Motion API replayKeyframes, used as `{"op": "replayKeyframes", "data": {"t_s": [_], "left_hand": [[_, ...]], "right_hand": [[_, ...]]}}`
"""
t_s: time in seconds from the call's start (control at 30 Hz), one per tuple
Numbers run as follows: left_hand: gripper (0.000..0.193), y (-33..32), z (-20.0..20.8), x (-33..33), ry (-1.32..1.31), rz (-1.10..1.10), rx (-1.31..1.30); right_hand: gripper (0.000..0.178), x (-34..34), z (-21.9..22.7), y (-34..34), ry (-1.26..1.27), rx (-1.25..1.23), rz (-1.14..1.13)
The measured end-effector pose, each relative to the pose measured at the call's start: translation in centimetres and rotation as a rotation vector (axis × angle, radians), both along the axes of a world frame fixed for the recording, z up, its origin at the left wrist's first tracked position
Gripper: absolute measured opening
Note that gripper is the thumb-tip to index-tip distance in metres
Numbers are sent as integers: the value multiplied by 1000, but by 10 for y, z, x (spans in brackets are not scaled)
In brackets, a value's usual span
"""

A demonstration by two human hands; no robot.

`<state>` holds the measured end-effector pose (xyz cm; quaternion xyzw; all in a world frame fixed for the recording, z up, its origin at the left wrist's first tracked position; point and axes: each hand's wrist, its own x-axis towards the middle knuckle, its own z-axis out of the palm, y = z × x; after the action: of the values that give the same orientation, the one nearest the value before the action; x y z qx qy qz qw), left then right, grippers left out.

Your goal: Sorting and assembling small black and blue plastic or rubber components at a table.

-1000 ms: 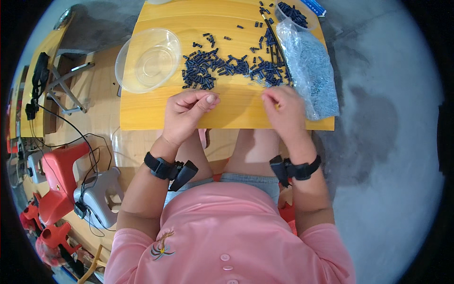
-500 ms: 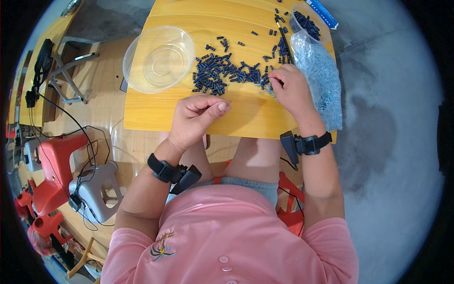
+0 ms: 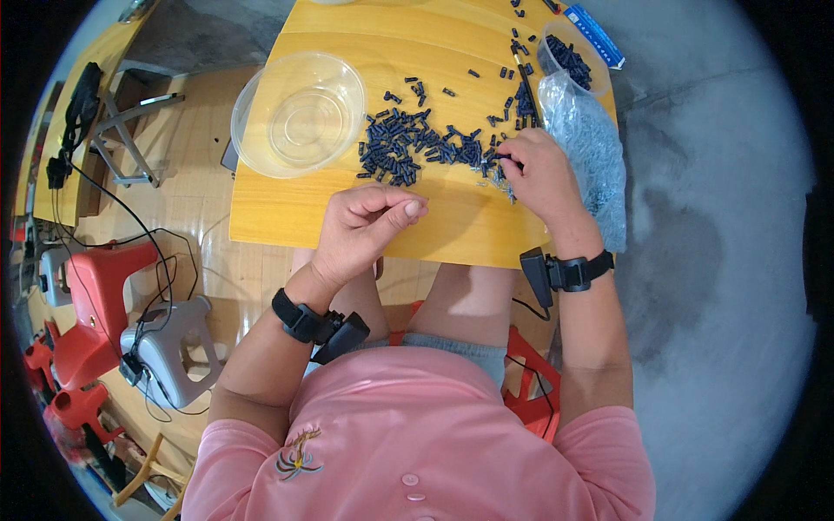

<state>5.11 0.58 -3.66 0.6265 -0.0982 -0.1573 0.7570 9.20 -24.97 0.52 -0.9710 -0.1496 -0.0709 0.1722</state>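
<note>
- A clear bowl sits at the bench's left edge.
- Your left hand has thumb and forefinger together; whether they hold anything, I cannot tell.
- Dark pieces lie heaped beyond it.
- Your right hand touches a dark piece; its grip is unclear.
- A plastic bag lies just beside.

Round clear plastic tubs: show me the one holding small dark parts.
The smaller tub, at the far right; the larger tub, at left, shows none inside.
</note>
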Motion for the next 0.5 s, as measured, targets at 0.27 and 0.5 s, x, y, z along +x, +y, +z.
{"op": "replayKeyframes", "data": {"t_s": [0.27, 0.5], "left_hand": [[15, 0, -1, -1, -44, 0, 40], [15, 1, 1, -1, -6, -13, -2]], "right_hand": [[7, 3, 6, 2, 41, 13, -40], [11, -25, 26, 20, 71, 214, -127]]}}
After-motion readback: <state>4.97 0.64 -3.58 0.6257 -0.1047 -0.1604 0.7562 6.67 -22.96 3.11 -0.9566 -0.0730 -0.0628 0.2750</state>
